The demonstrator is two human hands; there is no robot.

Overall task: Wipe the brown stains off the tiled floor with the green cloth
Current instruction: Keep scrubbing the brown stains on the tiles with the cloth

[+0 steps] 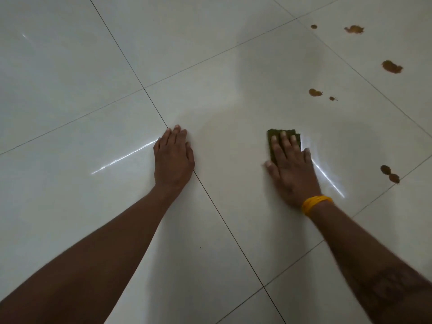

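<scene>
green cloth (273,146) lies flat on the tiled floor (222,66), a little right of the middle of the frame. we see only its upper edge and left side, because the right hand (291,167) covers the rest. this hand presses down on the cloth with straight fingers, spread a little, and the thumb touches the floor at the left of the cloth. on the right wrist we see a yellow band (314,203).

the left hand (174,157) rests flat on the floor near the centre of the frame, well apart from the cloth. its fingers are straight and close together, and it holds nothing. it lies over a dark grout line (233,239) that runs from the upper left to the bottom of the frame.

brown stains stay on the floor at the right side of the frame. at the upper right there is a small dot (314,26) and a wider blot (354,29). lower we see a bigger blot (392,66), then a middle one (315,92) with a tiny spot (332,98) just beside it. at the right edge, about level with the right hand, there is a double blot (390,173). none of them touches the cloth.
</scene>
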